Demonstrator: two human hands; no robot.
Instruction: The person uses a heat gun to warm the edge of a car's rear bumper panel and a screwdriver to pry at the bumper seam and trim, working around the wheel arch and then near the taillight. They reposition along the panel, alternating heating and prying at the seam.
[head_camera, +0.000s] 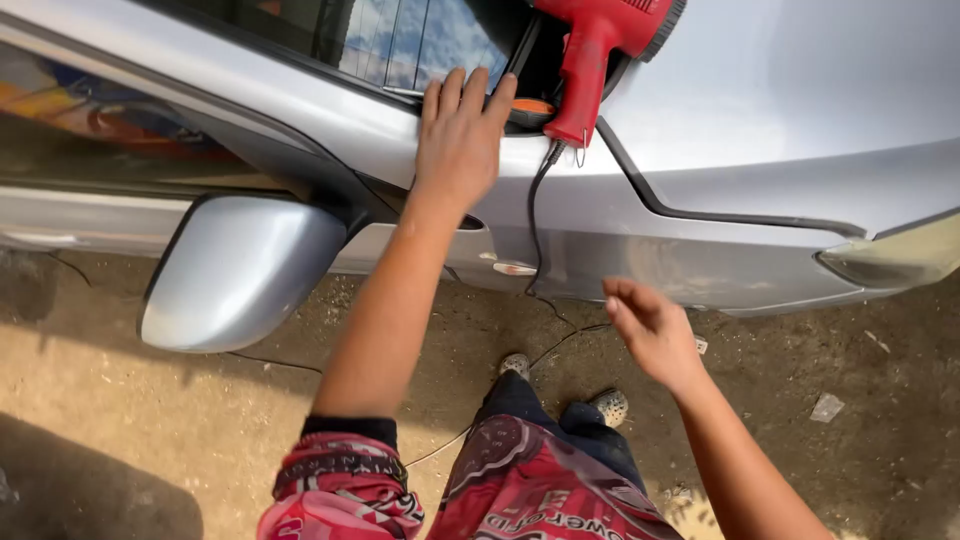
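I stand beside a silver car (720, 210), looking down its side. My left hand (460, 135) lies flat, fingers spread, on the body panel at the lower corner of the windscreen (420, 40). A red heat gun (597, 50) rests upright just right of that hand, by the windscreen edge, with its black cord (533, 230) hanging down the fender to the ground. An orange-and-black object (532, 108) lies between my fingertips and the gun's handle. My right hand (650, 330) hovers lower, in front of the fender, fingers loosely curled and holding nothing.
The silver side mirror (235, 275) juts out at the left. The car's headlight (895, 260) shows at the right edge. Below is sandy dirt ground (150, 430) with small bits of litter, and my feet (565, 385) stand close to the car.
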